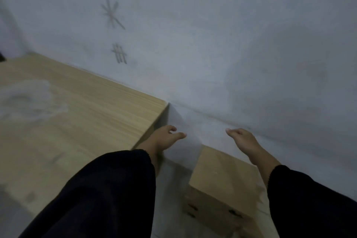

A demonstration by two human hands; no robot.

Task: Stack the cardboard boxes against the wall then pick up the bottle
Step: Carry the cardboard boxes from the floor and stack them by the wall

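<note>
A brown cardboard box (222, 177) stands on the pale floor below me, close to the grey wall (212, 44). It seems to rest on another box (216, 210) with dark slots in its side. My left hand (166, 139) hovers to the box's upper left, beside the corner of the wooden table, fingers loosely apart and holding nothing. My right hand (245, 143) hangs just above the box's far edge, fingers spread and empty. Black sleeves cover both forearms. No bottle is in view.
A light wooden table (77, 118) fills the left side, its back edge against the wall. Its top carries a whitish smear (29, 102). Pencil-like marks (116, 29) are drawn on the wall. A narrow strip of floor (179, 160) separates table and boxes.
</note>
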